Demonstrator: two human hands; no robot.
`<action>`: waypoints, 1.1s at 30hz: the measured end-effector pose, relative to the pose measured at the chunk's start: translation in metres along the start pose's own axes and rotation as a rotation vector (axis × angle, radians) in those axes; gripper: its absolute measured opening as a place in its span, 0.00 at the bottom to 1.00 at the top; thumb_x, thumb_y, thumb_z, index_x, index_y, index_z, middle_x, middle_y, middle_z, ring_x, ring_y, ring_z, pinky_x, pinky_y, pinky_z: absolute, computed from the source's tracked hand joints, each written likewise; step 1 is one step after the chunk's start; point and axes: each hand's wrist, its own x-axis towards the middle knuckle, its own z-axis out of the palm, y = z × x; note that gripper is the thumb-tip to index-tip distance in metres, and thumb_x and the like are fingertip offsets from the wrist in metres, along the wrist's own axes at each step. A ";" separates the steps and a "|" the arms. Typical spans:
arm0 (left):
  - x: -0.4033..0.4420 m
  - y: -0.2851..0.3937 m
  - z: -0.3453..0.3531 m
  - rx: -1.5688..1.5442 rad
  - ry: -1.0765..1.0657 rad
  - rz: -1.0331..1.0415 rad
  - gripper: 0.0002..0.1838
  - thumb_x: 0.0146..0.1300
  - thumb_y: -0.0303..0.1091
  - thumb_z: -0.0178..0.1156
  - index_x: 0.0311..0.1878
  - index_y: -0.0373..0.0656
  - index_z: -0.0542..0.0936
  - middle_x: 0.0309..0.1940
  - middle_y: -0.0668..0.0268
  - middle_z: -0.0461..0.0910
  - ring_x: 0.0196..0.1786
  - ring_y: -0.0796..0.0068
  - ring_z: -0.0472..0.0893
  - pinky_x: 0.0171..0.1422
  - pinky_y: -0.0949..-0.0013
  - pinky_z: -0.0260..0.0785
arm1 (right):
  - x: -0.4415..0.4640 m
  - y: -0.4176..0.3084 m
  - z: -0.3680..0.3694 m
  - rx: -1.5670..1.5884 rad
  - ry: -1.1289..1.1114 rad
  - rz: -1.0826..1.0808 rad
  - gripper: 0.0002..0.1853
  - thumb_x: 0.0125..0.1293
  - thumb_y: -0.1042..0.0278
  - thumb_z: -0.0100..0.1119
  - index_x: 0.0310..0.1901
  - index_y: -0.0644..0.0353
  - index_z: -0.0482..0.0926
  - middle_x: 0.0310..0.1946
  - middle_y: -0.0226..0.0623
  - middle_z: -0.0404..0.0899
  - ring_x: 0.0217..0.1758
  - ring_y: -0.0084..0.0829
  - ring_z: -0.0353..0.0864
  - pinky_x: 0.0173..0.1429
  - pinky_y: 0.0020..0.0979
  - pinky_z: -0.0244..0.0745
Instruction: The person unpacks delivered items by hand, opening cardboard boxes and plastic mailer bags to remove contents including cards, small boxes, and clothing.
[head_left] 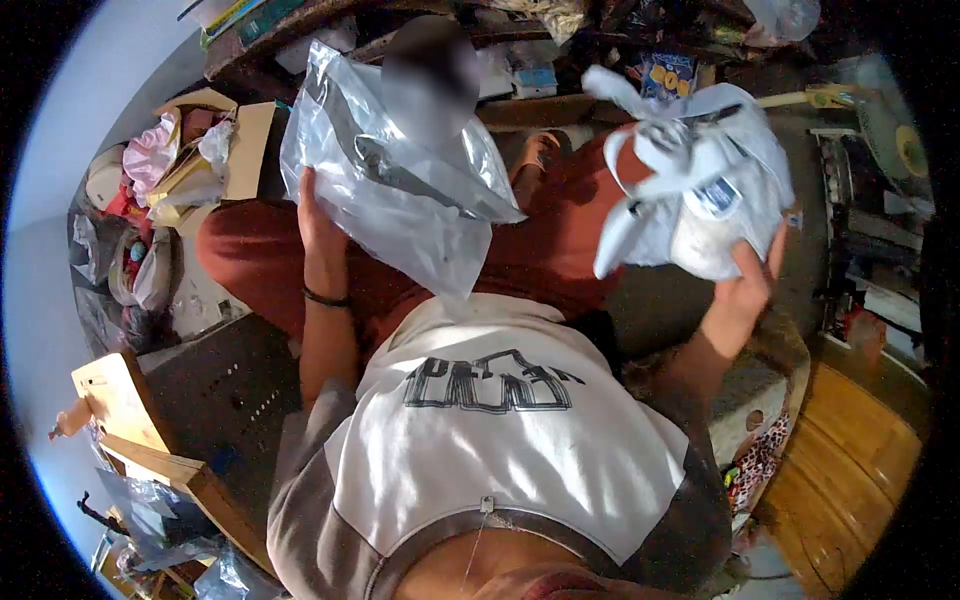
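My left hand (318,222) is closed on the edge of a large clear plastic bag (400,215). The bag hangs spread over my lap, and its top edge reaches up and to the left. Out to the right, my right hand (750,280) grips a bunched light-blue and white cloth item (700,180). Loose strap-like strips and a printed label show on this bundle; its exact kind is unclear. Part of my right fingers is hidden behind the cloth. Bag and bundle are apart from each other.
An open cardboard box (250,150) holding pink cloth and plastic stands at the left. A wooden panel (840,470) lies at the lower right. Wooden pieces (120,400) are at the lower left. Crowded shelving (880,300) runs along the right.
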 end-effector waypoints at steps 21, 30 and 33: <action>-0.039 -0.003 0.062 -0.153 -0.220 -0.084 0.27 0.67 0.49 0.55 0.62 0.40 0.67 0.56 0.58 0.74 0.57 0.59 0.74 0.63 0.54 0.65 | -0.028 0.074 0.026 -0.651 -1.403 0.267 0.24 0.55 0.74 0.61 0.55 0.65 0.72 0.49 0.51 0.77 0.55 0.51 0.75 0.58 0.40 0.70; -0.079 0.024 0.109 0.438 -0.090 0.297 0.21 0.69 0.45 0.54 0.52 0.35 0.77 0.49 0.59 0.78 0.53 0.66 0.76 0.58 0.63 0.68 | -0.006 0.011 0.068 -1.257 -0.973 -0.168 0.35 0.49 0.66 0.72 0.61 0.58 0.70 0.61 0.43 0.68 0.63 0.48 0.67 0.64 0.43 0.65; -0.082 0.033 0.109 0.486 -0.057 0.483 0.18 0.70 0.40 0.54 0.53 0.34 0.77 0.44 0.62 0.80 0.51 0.69 0.77 0.56 0.66 0.70 | 0.018 0.012 0.070 -0.972 -0.964 -0.298 0.39 0.51 0.66 0.72 0.65 0.57 0.66 0.64 0.42 0.66 0.66 0.44 0.66 0.68 0.39 0.62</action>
